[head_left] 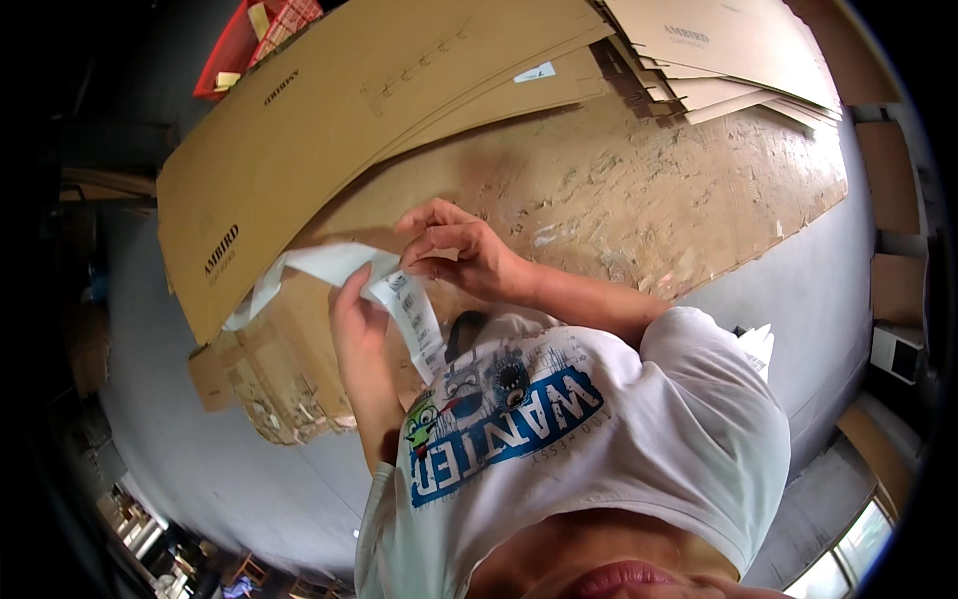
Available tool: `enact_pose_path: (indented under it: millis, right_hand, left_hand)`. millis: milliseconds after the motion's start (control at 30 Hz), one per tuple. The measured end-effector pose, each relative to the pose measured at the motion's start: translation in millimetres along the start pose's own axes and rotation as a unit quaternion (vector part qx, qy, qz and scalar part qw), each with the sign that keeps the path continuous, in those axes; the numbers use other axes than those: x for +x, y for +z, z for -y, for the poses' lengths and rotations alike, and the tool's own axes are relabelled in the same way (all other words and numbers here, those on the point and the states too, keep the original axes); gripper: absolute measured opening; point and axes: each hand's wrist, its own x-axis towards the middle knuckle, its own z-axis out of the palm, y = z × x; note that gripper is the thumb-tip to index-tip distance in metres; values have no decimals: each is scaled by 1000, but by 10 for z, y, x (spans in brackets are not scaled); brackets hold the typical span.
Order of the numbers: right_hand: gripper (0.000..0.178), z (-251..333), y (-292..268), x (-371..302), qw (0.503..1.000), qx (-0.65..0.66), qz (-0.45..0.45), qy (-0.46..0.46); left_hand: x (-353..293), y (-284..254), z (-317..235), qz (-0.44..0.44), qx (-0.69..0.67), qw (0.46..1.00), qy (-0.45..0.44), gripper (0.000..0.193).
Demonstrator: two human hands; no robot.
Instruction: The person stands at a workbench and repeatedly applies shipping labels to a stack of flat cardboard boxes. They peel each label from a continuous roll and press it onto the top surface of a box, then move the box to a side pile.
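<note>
Close to the chest, over a white printed T-shirt (599, 419), both hands work on one white label strip (414, 314). The left hand (351, 311) is closed around the strip from below, thumb side pressing the paper where it bends. The right hand (454, 250) comes in from the right with fingers curled, pinching the strip's upper part between thumb and fingertips. The strip is long and narrow: its printed end hangs down toward the shirt, its long axis running from lower right up to the hands, and a blank white tail (289, 275) trails off to the left and slightly down. Under the hands lies a worn bench (679, 200) of scuffed, chipped board, with torn brown cardboard scraps (264, 384) at its near left edge. Farther off, large flat brown cardboard sheets (349, 90) lie stacked across the bench, one bearing a small white sticker (536, 72). Another stack of flattened cartons (728, 50) sits at the far right. Beyond, far left, stands a red crate (239, 45).
</note>
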Motion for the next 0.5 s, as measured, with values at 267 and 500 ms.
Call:
enact_pose_path:
  millis: [267,500]
  right_hand:
    - [20,302,-1614,1064,967,-239,-81,22]
    - [17,-170,-2896,1891,903,-412,-11,124]
  left_hand:
    - [-27,-211,-32,-42,-19,998,51,27]
    - [16,-366,42,-79,8,997,23,28]
